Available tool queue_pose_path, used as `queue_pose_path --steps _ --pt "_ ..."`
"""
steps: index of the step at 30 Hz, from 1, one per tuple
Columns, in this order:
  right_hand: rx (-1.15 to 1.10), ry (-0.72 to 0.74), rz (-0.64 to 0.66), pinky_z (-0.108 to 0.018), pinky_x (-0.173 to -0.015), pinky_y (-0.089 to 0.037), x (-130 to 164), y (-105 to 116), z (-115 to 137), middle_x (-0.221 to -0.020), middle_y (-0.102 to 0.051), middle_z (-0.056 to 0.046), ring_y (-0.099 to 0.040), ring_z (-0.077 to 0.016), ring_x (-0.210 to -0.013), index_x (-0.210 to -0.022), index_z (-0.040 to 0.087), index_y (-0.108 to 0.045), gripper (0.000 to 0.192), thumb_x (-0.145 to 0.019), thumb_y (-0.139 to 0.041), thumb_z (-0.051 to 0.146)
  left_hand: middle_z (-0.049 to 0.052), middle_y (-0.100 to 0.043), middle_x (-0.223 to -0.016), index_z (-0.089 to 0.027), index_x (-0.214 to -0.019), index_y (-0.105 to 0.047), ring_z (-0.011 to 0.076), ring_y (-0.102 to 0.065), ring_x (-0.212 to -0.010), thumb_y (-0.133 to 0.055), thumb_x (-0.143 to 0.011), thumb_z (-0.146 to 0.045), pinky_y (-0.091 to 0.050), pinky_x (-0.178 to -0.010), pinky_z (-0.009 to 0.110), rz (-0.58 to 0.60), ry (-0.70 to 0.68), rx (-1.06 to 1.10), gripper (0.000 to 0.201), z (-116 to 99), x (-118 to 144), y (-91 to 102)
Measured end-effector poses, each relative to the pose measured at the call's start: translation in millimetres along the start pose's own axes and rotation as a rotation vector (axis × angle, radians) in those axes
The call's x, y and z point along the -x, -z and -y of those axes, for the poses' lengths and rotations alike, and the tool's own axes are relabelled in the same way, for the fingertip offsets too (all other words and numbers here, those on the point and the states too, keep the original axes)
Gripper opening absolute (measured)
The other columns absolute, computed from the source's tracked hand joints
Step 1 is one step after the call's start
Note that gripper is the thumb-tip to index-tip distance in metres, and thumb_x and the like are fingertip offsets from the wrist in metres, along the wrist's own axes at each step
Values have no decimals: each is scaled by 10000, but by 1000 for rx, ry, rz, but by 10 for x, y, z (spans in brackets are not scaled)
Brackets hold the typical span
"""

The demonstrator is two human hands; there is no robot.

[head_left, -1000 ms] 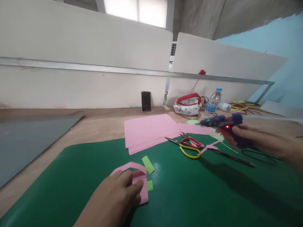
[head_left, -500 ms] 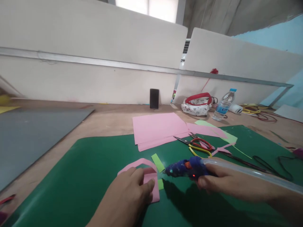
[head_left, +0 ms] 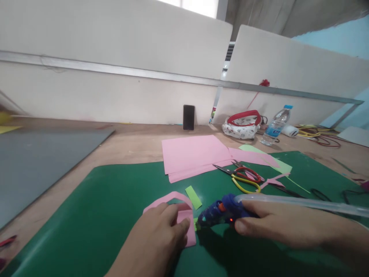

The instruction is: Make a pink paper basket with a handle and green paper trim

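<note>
My left hand [head_left: 160,232] is closed on a folded pink paper piece [head_left: 191,231] with an arched strip on top, pressing it against the green mat. From its right edge pokes a small light-green paper tab [head_left: 196,223]. In my right hand [head_left: 259,221] is a blue hot glue gun [head_left: 217,211] with a red light showing and a long clear glue stick behind. The gun's nozzle is at the green tab, hiding part of it. Just above the nozzle, a loose light-green paper strip [head_left: 193,197] lies flat on the mat.
Beyond my hands are pink sheets [head_left: 196,154], yellow-handled scissors [head_left: 245,184], a red-handled tool [head_left: 250,172] and paper scraps. A phone [head_left: 188,117], a pouch [head_left: 241,127] and a water bottle [head_left: 276,127] stand near the wall panels. A grey board [head_left: 43,161] lies at left.
My right hand has brought the glue gun down and slightly left, from near the loose green strip to the tab on the pink piece. My left hand stays nearly still.
</note>
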State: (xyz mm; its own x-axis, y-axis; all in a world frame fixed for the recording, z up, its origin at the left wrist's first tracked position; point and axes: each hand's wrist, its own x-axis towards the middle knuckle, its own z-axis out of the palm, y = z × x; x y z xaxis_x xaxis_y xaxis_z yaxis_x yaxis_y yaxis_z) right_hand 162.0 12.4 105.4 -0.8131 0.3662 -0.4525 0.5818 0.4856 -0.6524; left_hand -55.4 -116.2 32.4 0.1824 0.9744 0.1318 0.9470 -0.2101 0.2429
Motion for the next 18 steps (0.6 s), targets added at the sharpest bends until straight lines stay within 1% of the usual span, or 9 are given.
queue_pose_path --steps 3,5,8,11,15,18 --pt "9 7 -2 -315 -732 -416 3 4 43 -970 -590 -48 -520 -208 -856 -1032 181 -621 366 -921 -466 493 86 -669 -1028 -225 -836 -678 249 -592 -910 -508 -852 -152 -462 -737 351 51 10 -34 185 -1 -3 1" --pt "-9 -4 17 -315 -741 -419 10 13 47 -985 -597 -44 -527 -207 -863 -1066 190 -618 369 -927 -467 497 82 -672 -981 -224 -818 -678 245 -594 -877 -508 -851 -148 -459 -714 345 66 19 -39 190 -6 -7 3" --pt "-25 -27 31 -326 -753 -424 21 30 18 -1004 -608 -49 -540 -215 -871 -1115 194 -603 419 -932 -454 540 72 -673 -932 -225 -791 -680 231 -595 -845 -514 -851 -160 -456 -701 330 30 14 -16 189 -13 -10 5" --pt "-17 -42 46 -338 -761 -428 32 43 -1 -1015 -607 -56 -544 -224 -883 -1109 189 -601 439 -926 -451 559 75 -675 -927 -223 -785 -684 230 -595 -844 -516 -858 -181 -459 -709 331 -11 1 14 188 -8 -8 4" --pt "-12 -65 48 -334 -780 -438 21 38 46 -1018 -605 -54 -542 -221 -900 -1089 185 -612 371 -932 -456 482 79 -679 -960 -222 -790 -690 230 -597 -848 -508 -865 -177 -463 -702 331 -4 1 22 202 -1 -1 9" --pt "7 -34 26 -342 -791 -447 18 18 87 -1022 -613 -58 -549 -227 -907 -1103 181 -621 366 -921 -468 459 79 -678 -964 -222 -804 -690 233 -601 -860 -511 -865 -178 -467 -717 337 8 8 15 194 -18 0 29"
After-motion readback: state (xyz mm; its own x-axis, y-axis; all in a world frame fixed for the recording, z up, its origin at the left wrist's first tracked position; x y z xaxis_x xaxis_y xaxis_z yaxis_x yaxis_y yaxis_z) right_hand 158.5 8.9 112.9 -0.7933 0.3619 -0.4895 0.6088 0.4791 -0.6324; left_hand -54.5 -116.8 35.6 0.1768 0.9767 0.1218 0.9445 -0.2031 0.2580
